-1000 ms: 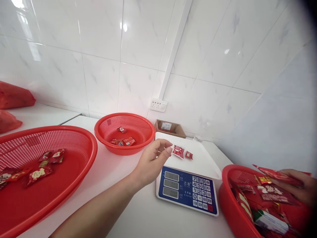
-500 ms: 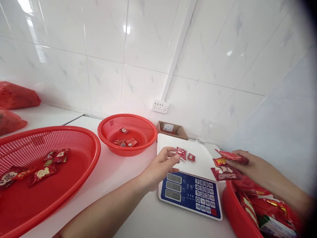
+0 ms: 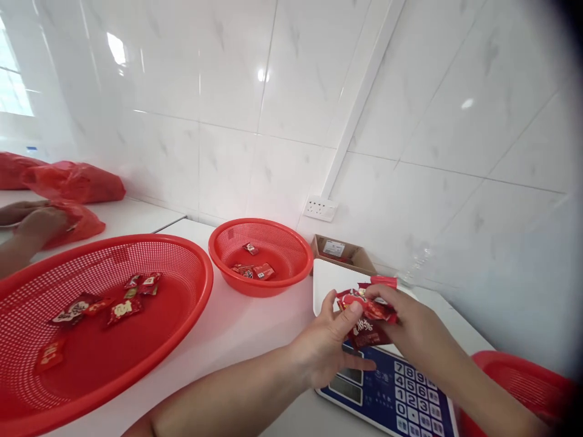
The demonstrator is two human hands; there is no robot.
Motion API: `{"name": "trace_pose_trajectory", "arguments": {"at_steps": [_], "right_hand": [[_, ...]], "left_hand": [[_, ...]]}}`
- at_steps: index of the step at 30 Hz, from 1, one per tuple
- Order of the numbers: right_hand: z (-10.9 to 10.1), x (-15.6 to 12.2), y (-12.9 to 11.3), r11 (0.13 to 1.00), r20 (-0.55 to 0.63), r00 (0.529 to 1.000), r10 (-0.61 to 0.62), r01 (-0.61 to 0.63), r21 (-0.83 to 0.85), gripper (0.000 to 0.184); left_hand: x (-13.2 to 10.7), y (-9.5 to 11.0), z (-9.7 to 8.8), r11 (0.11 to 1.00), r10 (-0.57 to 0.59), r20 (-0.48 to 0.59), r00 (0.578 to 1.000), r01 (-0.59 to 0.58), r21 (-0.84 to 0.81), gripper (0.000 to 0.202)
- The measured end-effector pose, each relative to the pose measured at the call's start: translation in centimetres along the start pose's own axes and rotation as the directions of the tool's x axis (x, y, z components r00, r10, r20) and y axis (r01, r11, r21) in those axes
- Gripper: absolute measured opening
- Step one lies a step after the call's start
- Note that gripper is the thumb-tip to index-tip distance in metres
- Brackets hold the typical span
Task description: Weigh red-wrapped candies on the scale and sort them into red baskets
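A small bunch of red snack packets [image 3: 371,331] is up in front of the weighing scale [image 3: 423,394], the two hands together on it. The right hand [image 3: 412,321] is closed round the bunch from its side, fingers curled over the top. The left hand [image 3: 325,352] meets it with the thumb laid across the packets and the lower fingers spread; whether it truly grips or only steadies them, I cannot tell.

The packets look light, with slick, crinkly wrappers that could slide over one another. Their contents are hidden and may be brittle, so a gentle pinch on the sealed ends seems safer than squeezing the middles.

The scale sits on the counter [image 3: 237,340], with a red basket [image 3: 510,364] at its right and a cardboard box [image 3: 364,261] behind. Left of it stands a round basket [image 3: 262,291] with a few packets inside; nearer, a large basket [image 3: 200,303] holds more. At far left, another person's hands [image 3: 39,227] touch a red bag [image 3: 82,221].
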State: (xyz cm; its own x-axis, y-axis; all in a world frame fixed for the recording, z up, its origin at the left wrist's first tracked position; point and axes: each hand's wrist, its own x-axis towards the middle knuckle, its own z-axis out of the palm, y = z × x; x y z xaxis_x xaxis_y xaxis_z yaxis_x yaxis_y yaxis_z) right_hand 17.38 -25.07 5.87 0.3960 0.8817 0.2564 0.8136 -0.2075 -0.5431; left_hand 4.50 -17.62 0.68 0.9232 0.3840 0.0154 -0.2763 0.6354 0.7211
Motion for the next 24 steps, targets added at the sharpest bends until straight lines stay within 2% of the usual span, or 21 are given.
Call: {"name": "trace_pose_trajectory", "arguments": {"at_steps": [4,9,12,24], "right_hand": [[0.9,0.0,0.3,0.993,0.030,0.995,-0.094,0.096,-0.073,0.019],[1.1,-0.3,0.9,0.994,-0.041,0.993,-0.107,0.107,0.002,0.023],[0.9,-0.6,0.9,0.993,-0.040,0.992,-0.116,0.116,-0.009,0.022],[0.8,-1.4,0.4,1.000,-0.036,0.999,-0.024,0.025,0.018,0.023]], "left_hand": [[0.5,0.0,-0.3,1.000,-0.002,-0.033,0.999,0.002,-0.010,0.049],[0.9,0.1,-0.6,1.000,-0.014,-0.046,0.999,0.013,-0.029,0.046],[1.0,0.2,-0.8,0.999,-0.037,-0.042,0.998,0.036,-0.030,0.046],[1.0,1.0,-0.6,0.976,-0.168,-0.083,0.982,0.154,-0.152,0.027]]}}
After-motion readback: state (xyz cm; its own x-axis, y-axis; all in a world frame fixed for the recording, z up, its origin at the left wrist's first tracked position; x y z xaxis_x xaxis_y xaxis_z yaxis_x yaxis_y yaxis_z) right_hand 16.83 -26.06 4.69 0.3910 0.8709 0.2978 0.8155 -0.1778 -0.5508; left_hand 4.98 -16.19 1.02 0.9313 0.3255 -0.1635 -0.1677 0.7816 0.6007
